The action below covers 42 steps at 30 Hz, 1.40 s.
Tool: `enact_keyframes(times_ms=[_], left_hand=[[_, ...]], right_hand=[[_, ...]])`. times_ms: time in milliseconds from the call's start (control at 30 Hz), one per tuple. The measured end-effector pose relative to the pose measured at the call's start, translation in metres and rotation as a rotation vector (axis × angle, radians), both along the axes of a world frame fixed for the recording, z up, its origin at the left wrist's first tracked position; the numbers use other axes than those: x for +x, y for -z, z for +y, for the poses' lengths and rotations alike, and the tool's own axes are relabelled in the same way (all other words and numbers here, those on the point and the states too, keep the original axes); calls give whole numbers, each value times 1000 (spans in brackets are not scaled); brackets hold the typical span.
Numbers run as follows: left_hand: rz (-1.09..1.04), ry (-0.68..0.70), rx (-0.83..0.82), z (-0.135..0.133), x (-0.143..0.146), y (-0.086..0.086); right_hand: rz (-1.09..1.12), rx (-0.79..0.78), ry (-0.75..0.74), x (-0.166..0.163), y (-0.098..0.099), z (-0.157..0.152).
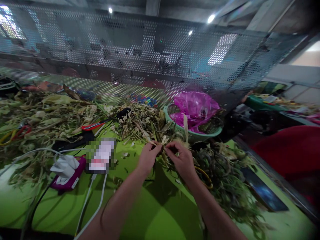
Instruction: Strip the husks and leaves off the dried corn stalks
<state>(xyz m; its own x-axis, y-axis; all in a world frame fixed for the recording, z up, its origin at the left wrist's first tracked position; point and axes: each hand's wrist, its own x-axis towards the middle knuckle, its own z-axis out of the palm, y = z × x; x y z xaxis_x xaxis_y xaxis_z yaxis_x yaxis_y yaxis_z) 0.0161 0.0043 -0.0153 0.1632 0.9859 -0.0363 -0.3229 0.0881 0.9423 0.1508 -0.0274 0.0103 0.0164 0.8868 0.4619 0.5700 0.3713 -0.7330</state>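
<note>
The surface (160,216) is of lime green colour. The basket (207,135) is pale green, and the plastic bag (195,104) is bright magenta. The leaf strip (185,128) has straw colour. The panel (120,50) is grey, dotted with holes.

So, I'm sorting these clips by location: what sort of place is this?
Probably an indoor workshop: heaps of dry-looking plant material cover much of a green worktable, with a perforated screen behind and lights overhead.

The bare hands (149,155) join bare forearms (126,199) narrowing toward the wrists (143,170).
</note>
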Motion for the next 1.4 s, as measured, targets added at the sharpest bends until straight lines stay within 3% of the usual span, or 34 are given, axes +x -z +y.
enact_keyframes(times_ms=[167,367,533,933,1067,1233,1400], left_hand=[[52,52,37,-1,0,2],[258,101,166,-3,-4,-8],[353,107,230,-3,-7,-15],[246,77,199,2,-6,-5],[146,-29,155,7,-13,-8],[-39,-81,41,9,-18,-17],[-121,-99,52,9,-22,-22]], right_hand=[[131,-100,2,0,-1,1],[139,-69,86,2,-1,1],[281,-199,-14,4,-4,3],[377,-175,1,5,-6,3],[426,-40,112,20,-19,2],[353,100,227,42,-54,-12],[156,52,216,60,-80,-51]])
